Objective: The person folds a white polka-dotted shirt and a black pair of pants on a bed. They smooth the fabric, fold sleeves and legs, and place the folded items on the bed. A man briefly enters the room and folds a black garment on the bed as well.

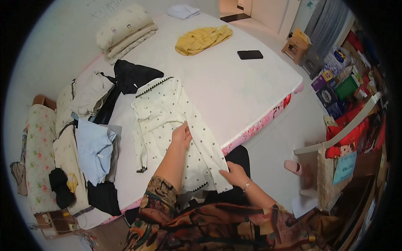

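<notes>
A white long-sleeved top (160,103) with a small dark print and black-edged trim lies spread on the bed (213,100) before me. My left hand (181,136) grips its fabric near the middle, beside the right-hand sleeve. Down at that sleeve's lower end, my right hand (235,175) pinches the cloth, and some of its fingers are hidden under it. The other sleeve (141,157) rests on the sheet to the left, its dark cuff trim showing.
Left of the top are a black garment (135,75), light blue clothing (95,150) and a floral pillow (40,157). Farther back lie rolled bedding (125,28), a yellow garment (204,39) and a black phone (250,54). A chair (323,175) stands at right, near a pink slipper (292,167).
</notes>
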A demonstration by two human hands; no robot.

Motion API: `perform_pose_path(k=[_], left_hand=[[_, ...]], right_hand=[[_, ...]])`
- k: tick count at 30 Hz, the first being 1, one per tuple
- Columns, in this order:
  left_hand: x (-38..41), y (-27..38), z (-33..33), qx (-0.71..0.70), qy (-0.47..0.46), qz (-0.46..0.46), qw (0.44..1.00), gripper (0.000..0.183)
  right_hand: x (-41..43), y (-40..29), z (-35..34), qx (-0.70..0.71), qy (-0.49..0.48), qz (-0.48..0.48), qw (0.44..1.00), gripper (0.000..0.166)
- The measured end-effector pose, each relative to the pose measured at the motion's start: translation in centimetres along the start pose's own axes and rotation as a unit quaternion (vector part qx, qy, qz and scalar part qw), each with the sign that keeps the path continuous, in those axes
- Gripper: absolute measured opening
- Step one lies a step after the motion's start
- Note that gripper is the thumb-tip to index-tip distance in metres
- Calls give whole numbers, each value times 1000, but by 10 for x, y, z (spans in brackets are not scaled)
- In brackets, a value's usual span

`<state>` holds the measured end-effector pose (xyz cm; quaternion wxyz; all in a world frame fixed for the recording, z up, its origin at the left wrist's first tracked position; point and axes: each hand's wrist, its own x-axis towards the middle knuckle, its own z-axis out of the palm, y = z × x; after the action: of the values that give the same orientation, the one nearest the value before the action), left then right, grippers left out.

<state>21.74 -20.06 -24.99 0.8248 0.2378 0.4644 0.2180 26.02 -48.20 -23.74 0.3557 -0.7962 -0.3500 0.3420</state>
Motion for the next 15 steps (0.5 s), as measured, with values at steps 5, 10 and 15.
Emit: perform_pose_path(k=[5, 10, 15], left_hand=[[42, -2, -23, 374, 110, 148, 909, 14], [30, 11, -38, 460, 118, 275, 836, 22], [-31, 57, -93, 495, 326, 428, 682, 42]], right_hand=[[-3, 5, -3, 97, -16, 38, 994, 27], [0, 2, -1, 71, -29, 44, 996, 23], [-1, 8, -3, 85, -3, 35, 996, 25]])
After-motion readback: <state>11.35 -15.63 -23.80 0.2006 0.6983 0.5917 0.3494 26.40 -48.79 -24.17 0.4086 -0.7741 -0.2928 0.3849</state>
